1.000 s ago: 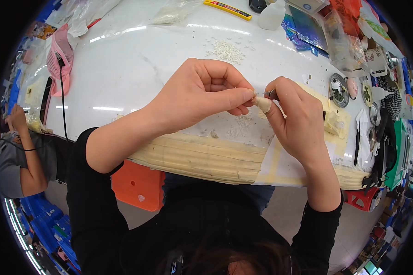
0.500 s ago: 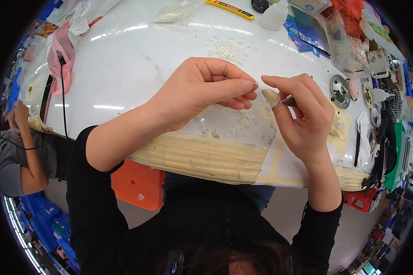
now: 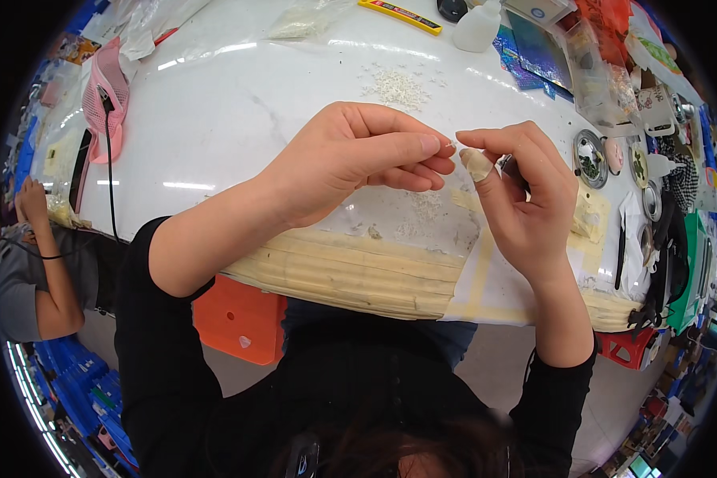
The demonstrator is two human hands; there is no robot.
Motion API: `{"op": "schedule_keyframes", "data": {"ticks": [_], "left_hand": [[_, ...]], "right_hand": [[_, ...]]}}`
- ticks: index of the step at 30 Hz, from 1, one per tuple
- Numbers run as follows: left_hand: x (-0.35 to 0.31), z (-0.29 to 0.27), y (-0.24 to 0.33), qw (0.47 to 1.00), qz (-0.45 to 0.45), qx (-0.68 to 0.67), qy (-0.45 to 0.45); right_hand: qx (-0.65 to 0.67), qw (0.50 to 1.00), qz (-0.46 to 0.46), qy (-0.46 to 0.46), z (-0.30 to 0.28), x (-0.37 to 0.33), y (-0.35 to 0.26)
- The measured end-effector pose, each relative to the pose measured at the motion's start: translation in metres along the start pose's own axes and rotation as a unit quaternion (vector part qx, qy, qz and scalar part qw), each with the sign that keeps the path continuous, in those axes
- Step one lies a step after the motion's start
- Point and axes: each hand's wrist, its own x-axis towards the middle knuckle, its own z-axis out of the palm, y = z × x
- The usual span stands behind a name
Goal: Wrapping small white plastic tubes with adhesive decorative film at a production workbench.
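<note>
Your tabletop is glossy white, smooth, throwing back bright streaks of light. Its near edge is bound in matt, cream masking tape, layered and slightly ridged. Your right index fingertip wears a wrap of the same dull tape. The stool below looks like smooth orange plastic.
</note>
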Motion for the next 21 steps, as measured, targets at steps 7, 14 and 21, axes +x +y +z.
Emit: {"op": "schedule_keyframes", "data": {"ticks": [7, 14, 21], "left_hand": [[0.0014, -0.0016, -0.0046, 1.000, -0.009, 0.004, -0.026], [0.0008, 0.0006, -0.0009, 0.999, -0.045, 0.009, -0.017], [0.0006, 0.0001, -0.0011, 0.997, -0.066, -0.028, -0.027]], "right_hand": [[0.015, 0.999, 0.029, -0.024, 0.0010, -0.0006, -0.0008], [0.015, 0.999, -0.021, -0.033, 0.0028, -0.0014, 0.0005], [0.024, 0.998, -0.039, -0.040, -0.0006, -0.0008, -0.0002]]}}
